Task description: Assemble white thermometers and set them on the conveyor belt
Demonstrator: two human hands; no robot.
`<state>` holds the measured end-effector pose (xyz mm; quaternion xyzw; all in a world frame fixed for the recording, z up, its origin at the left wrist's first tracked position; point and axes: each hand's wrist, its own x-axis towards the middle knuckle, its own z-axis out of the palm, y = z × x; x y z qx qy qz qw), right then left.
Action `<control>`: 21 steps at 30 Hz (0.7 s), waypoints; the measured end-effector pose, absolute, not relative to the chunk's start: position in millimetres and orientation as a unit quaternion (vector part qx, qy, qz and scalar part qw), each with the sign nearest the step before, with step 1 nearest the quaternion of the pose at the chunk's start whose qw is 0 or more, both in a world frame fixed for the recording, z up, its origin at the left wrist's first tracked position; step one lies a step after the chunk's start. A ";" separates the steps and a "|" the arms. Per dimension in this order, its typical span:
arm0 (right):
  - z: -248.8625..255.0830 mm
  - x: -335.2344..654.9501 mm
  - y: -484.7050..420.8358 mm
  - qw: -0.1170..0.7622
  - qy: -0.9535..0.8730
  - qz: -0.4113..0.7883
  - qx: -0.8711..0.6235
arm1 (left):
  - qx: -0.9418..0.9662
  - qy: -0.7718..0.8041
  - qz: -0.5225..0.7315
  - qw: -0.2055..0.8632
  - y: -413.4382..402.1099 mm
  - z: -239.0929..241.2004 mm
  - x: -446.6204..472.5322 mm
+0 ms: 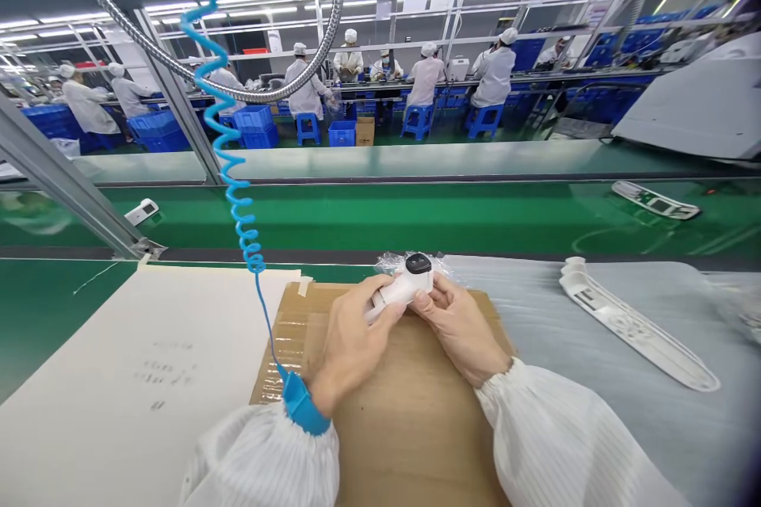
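Observation:
Both of my hands hold a small white device [407,283] with a black square head, over a brown cardboard sheet [410,420]. My left hand [350,341] wraps around its lower body with the thumb on top. My right hand [455,325] pinches the upper end near the black head. Clear plastic film [389,261] lies just behind the device. A blue wrist strap [303,404] with a coiled blue cord [229,166] sits on my left wrist.
A long white plastic housing [633,325] lies on grey foam at the right. White paper [119,380] covers the left bench. On the green conveyor [416,218] rest a small white part [141,211] and a flat white part [655,200]. Several workers in white sit at the far line.

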<state>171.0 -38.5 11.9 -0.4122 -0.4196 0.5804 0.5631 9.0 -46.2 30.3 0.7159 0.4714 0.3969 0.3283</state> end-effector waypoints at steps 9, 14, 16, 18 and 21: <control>33.1 166.1 -43.2 0.629 -0.030 0.706 -0.324 | 0.877 0.456 0.067 0.137 -66.2 37.9 36.0; 36.5 170.9 -43.1 0.594 -0.123 0.737 -0.298 | 0.845 0.509 0.113 0.118 -56.9 34.3 27.0; 32.5 164.3 -44.6 0.587 -0.168 0.741 -0.279 | 0.821 0.527 0.185 0.116 -52.9 32.1 19.0; 26.3 155.3 -47.4 0.588 -0.190 0.734 -0.283 | 0.810 0.506 0.274 0.111 -52.3 30.0 14.3; 17.1 145.2 -52.6 0.576 -0.220 0.722 -0.315 | 0.792 0.491 0.346 0.108 -56.6 28.7 16.1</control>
